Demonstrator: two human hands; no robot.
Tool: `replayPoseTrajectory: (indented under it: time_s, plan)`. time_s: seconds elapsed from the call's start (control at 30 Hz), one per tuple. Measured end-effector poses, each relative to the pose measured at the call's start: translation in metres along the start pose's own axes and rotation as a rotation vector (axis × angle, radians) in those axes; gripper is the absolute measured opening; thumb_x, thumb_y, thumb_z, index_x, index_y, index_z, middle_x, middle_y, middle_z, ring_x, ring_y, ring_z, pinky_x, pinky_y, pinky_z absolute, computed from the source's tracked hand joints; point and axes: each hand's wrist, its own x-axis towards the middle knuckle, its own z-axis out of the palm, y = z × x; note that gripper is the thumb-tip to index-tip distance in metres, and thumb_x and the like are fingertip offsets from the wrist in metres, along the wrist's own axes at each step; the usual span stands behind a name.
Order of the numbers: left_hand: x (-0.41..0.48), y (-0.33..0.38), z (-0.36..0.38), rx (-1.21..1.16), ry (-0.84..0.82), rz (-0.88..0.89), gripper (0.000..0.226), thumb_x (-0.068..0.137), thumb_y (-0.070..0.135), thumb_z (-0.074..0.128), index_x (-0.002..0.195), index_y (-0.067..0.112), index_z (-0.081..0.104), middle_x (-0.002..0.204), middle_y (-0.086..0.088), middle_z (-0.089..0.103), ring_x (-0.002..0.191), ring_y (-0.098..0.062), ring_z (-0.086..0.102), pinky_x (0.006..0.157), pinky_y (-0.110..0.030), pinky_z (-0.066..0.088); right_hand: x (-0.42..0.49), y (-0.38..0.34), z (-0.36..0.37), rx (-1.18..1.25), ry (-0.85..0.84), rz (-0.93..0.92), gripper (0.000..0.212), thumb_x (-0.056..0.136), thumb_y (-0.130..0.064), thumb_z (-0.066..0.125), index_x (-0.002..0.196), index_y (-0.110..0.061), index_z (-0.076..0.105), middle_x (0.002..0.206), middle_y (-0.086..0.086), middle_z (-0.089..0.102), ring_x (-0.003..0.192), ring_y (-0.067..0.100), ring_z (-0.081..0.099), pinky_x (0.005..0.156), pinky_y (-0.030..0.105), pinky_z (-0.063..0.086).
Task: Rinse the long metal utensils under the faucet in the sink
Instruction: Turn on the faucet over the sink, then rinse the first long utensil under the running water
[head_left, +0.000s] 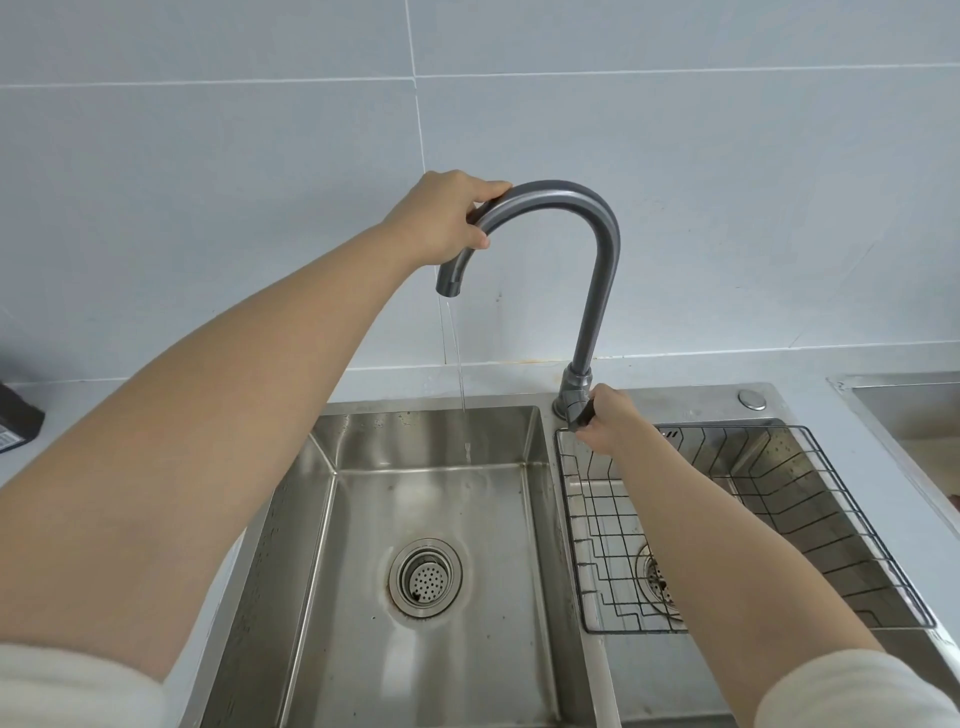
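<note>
A grey gooseneck faucet rises from the deck between two steel basins. My left hand grips the faucet's curved spout near its outlet, which hangs over the back of the large left basin. A thin stream of water falls from the outlet into that basin. My right hand is closed on the dark faucet handle at the faucet's base. No long metal utensils are in view.
A black wire rack sits in the smaller right basin. The left basin has a round drain strainer. A round metal button sits on the sink deck. A dark object lies on the counter at far left.
</note>
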Motion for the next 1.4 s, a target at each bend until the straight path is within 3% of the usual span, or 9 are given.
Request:
replayPoseTrajectory:
  time_s: [0.17, 0.3, 0.43, 0.5, 0.57, 0.7, 0.97, 1.2, 1.4]
  plan:
    - [0.000, -0.002, 0.002, 0.015, 0.002, 0.020, 0.058, 0.085, 0.003, 0.060, 0.136, 0.025, 0.042, 0.125, -0.013, 0.060, 0.112, -0.030, 0.055, 0.099, -0.030, 0.040, 0.005, 0.002, -0.001, -0.017, -0.021, -0.033, 0.025, 0.098, -0.013, 0.036, 0.076, -0.006, 0.045, 0.069, 0.009, 0.050, 0.063, 0.019, 0.052, 0.081, 0.027, 0.044]
    - [-0.005, -0.006, 0.006, 0.048, 0.011, 0.063, 0.055, 0.090, 0.007, 0.053, 0.139, 0.026, 0.036, 0.126, -0.017, 0.057, 0.113, -0.032, 0.054, 0.099, -0.037, 0.041, 0.036, 0.008, -0.004, -0.155, -0.020, -0.067, 0.028, 0.092, -0.039, 0.047, 0.080, -0.014, 0.052, 0.063, 0.003, 0.049, 0.056, 0.017, 0.044, 0.047, 0.028, 0.038]
    - [-0.019, -0.017, 0.014, 0.092, 0.101, 0.088, 0.056, 0.095, 0.020, 0.045, 0.145, 0.022, 0.020, 0.141, -0.013, 0.044, 0.125, -0.030, 0.046, 0.103, -0.038, 0.037, 0.006, 0.002, 0.009, -0.512, 0.110, -0.135, 0.049, 0.095, -0.036, 0.038, 0.128, 0.000, 0.044, 0.112, 0.016, 0.050, 0.093, 0.029, 0.054, 0.075, 0.036, 0.046]
    - [-0.033, -0.029, 0.019, 0.111, 0.142, 0.070, 0.057, 0.097, 0.024, 0.041, 0.146, 0.021, 0.014, 0.153, -0.009, 0.024, 0.136, -0.027, 0.033, 0.108, -0.038, 0.032, -0.009, 0.002, 0.015, -0.709, 0.222, -0.315, 0.061, 0.096, -0.032, 0.037, 0.141, 0.006, 0.021, 0.145, 0.021, 0.030, 0.131, 0.033, 0.034, 0.108, 0.041, 0.032]
    - [-0.052, -0.045, 0.027, 0.182, 0.164, 0.039, 0.059, 0.097, 0.028, 0.039, 0.147, 0.018, 0.010, 0.158, -0.008, 0.008, 0.143, -0.025, 0.020, 0.112, -0.039, 0.026, -0.023, 0.002, 0.020, -0.872, 0.201, -0.466, 0.068, 0.098, -0.031, 0.034, 0.145, 0.008, 0.004, 0.155, 0.022, 0.007, 0.144, 0.031, 0.008, 0.119, 0.039, 0.011]
    - [-0.099, -0.083, 0.050, 0.354, 0.123, -0.077, 0.063, 0.097, 0.034, 0.034, 0.147, 0.014, 0.001, 0.158, -0.009, -0.005, 0.146, -0.025, 0.003, 0.119, -0.042, 0.009, -0.052, 0.012, 0.036, -1.285, 0.052, -0.705, 0.073, 0.100, -0.037, 0.025, 0.144, 0.005, -0.014, 0.155, 0.020, -0.016, 0.145, 0.029, -0.013, 0.119, 0.037, -0.003]
    - [-0.210, -0.140, 0.095, 0.399, 0.054, -0.424, 0.066, 0.095, 0.050, 0.016, 0.146, 0.016, -0.010, 0.158, -0.005, -0.011, 0.146, -0.021, -0.010, 0.119, -0.043, -0.003, -0.105, 0.071, 0.088, -1.769, -0.209, -1.007, 0.080, 0.096, -0.051, 0.017, 0.144, 0.003, -0.019, 0.154, 0.019, -0.021, 0.145, 0.030, -0.015, 0.120, 0.040, -0.002]
    - [-0.303, -0.178, 0.091, 0.446, 0.184, -0.659, 0.068, 0.092, 0.051, 0.016, 0.146, 0.010, 0.012, 0.156, -0.013, 0.013, 0.144, -0.030, 0.015, 0.116, -0.051, 0.016, -0.142, 0.129, 0.130, -1.915, -0.449, -1.168, 0.081, 0.095, -0.053, 0.015, 0.143, 0.000, -0.022, 0.153, 0.016, -0.026, 0.144, 0.027, -0.020, 0.120, 0.040, -0.005]
    - [-0.359, -0.218, 0.070, 0.423, 0.153, -0.812, 0.059, 0.098, 0.036, 0.029, 0.146, 0.010, 0.008, 0.157, -0.012, 0.011, 0.144, -0.027, 0.017, 0.116, -0.046, 0.017, -0.165, 0.172, 0.163, -1.899, -0.601, -1.173, 0.077, 0.097, -0.050, 0.017, 0.145, 0.000, -0.018, 0.155, 0.015, -0.022, 0.145, 0.025, -0.017, 0.119, 0.037, -0.005]
